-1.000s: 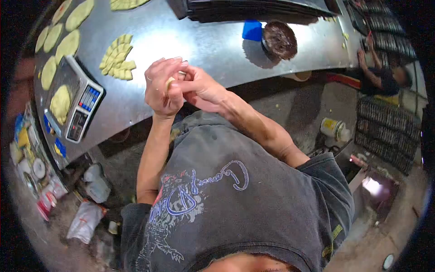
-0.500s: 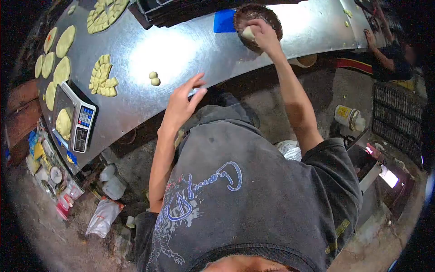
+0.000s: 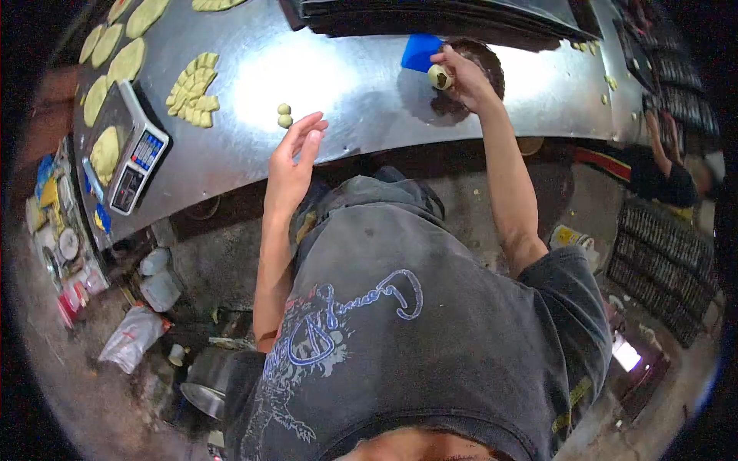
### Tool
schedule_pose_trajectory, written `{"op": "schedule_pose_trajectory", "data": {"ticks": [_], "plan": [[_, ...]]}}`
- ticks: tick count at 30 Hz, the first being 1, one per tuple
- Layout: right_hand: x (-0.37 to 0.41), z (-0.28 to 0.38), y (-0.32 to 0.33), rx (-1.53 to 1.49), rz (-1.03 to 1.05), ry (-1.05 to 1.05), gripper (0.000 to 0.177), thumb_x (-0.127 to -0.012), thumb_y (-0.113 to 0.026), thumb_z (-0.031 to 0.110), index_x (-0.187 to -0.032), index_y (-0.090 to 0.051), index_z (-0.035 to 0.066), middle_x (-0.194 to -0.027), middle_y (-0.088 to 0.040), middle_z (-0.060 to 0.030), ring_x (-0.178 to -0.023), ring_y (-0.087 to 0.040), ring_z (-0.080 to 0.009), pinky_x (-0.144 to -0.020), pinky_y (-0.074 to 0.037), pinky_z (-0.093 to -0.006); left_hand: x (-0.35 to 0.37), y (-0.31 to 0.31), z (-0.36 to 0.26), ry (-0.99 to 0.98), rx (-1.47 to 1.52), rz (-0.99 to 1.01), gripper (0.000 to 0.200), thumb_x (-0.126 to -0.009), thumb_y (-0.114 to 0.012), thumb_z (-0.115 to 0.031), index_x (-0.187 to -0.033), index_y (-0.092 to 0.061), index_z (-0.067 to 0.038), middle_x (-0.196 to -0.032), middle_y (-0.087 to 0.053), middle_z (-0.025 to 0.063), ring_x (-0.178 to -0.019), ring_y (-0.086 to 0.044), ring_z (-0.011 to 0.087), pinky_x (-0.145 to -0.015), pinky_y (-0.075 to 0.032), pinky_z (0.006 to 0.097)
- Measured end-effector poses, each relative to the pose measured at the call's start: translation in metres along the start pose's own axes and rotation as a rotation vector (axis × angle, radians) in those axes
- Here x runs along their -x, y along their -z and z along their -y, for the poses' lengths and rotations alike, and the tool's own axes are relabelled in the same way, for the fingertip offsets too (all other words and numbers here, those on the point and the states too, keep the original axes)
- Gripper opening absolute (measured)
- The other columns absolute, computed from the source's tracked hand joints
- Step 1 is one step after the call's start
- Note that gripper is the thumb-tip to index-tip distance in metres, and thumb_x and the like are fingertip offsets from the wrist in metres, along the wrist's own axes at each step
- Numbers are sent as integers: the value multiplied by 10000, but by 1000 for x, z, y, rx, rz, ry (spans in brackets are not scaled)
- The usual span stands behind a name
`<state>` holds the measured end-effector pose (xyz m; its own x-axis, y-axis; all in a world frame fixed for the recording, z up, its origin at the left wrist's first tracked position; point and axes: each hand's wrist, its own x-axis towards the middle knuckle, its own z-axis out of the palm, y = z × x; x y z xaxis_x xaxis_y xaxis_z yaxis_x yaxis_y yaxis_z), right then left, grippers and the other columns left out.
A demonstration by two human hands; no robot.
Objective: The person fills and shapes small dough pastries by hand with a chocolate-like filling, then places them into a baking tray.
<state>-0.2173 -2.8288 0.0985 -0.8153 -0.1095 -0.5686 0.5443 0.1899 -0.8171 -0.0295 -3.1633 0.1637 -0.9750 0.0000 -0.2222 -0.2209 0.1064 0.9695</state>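
My right hand (image 3: 469, 84) is closed around a pale piece of dough (image 3: 434, 71) with dark filling showing in its middle. It is over the near-left side of a round container of dark brown filling (image 3: 489, 60), which it partly hides. A blue flat piece (image 3: 420, 52) lies just beyond the dough. My left hand (image 3: 290, 165) is open at the table's near edge, fingers stretched forward and thumb apart. Right by its fingertips, two small dough balls (image 3: 284, 115) sit together on the metal table.
On the metal table (image 3: 354, 115), cut dough pieces (image 3: 192, 91) lie left of the balls. A digital scale (image 3: 138, 161) carries a dough lump (image 3: 105, 154), with flat dough rounds (image 3: 127, 61) behind it. Dark trays (image 3: 446, 19) line the back. At far right, another person's arm (image 3: 657, 142) reaches in.
My right hand has come up from inside the filling container; the dough in it now shows dark filling. My left hand is closer to the two dough balls. The camera view has shifted.
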Motion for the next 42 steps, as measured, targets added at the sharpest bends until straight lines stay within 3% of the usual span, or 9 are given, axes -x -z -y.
{"op": "schedule_pose_trajectory", "data": {"ticks": [2,8,14,18,22,30,34,38,42], "plan": [[24,19,-33,-263,259,53,472,-1053,-453,469,-1248,-601,66,-1046,-691,-101,-940,-666,-159,-833,-536,-309,-1,9,-9,-24,62,-4,397,-1028,-562,-259,-1362,-562,-43,-1238,-666,113,-1160,-616,194,-1039,-442,359],[106,53,-208,-949,857,15,430,-1029,-500,250,-1400,-498,34,-1233,-646,-84,-1166,-600,-217,-1073,-413,-415,-4,46,-15,-220,-112,-56,346,-1003,-604,-177,-1310,-607,-17,-1184,-686,103,-1080,-637,210,-947,-479,339],[133,76,-293,-672,534,237,420,-917,-678,58,-1312,-538,18,-1199,-646,-67,-1079,-607,-157,-969,-481,-323,0,97,-14,-230,173,-431,300,-981,-658,-167,-1233,-675,-6,-1131,-691,58,-943,-626,96,-821,-506,255],[128,69,-314,-145,334,580,286,-938,-707,148,-1182,-626,24,-972,-660,-50,-838,-601,-97,-750,-508,-228,7,123,-13,-220,250,-358,350,-988,-660,-231,-1260,-655,-11,-1198,-655,37,-1026,-572,82,-898,-464,249],[121,72,-303,-283,645,229,239,-972,-670,223,-1123,-646,39,-841,-638,-28,-717,-563,-85,-662,-458,-217,4,148,-3,-475,62,-221,267,-963,-674,-240,-1148,-715,-52,-1087,-637,30,-1039,-540,147,-934,-426,290],[163,84,-292,148,168,845,199,-924,-708,159,-1052,-705,7,-992,-609,-61,-849,-588,-121,-747,-500,-266,-15,137,-20,-730,-488,-215,189,-961,-640,-245,-932,-724,-78,-932,-591,63,-930,-511,242,-830,-410,358],[185,85,-277,287,-15,915,113,-865,-739,77,-955,-687,35,-975,-578,-83,-824,-599,-170,-716,-507,-293,-25,95,-16,-766,-171,-237,230,-1015,-567,-253,-1050,-626,-33,-923,-587,85,-848,-537,217,-771,-429,359],[197,88,-258,358,-33,1136,151,-827,-753,36,-957,-676,42,-866,-579,-88,-788,-608,-215,-710,-516,-314,-11,58,-50,-194,340,-84,317,-1057,-506,-315,-1056,-625,-21,-915,-594,65,-711,-538,76,-613,-434,240],[189,75,-215,293,102,818,171,-849,-781,113,-895,-644,23,-829,-597,-51,-752,-593,-142,-689,-506,-306,-1,45,-42,-109,160,51,287,-1057,-508,-260,-1117,-663,-26,-1016,-630,71,-768,-592,83,-640,-483,215]]}}
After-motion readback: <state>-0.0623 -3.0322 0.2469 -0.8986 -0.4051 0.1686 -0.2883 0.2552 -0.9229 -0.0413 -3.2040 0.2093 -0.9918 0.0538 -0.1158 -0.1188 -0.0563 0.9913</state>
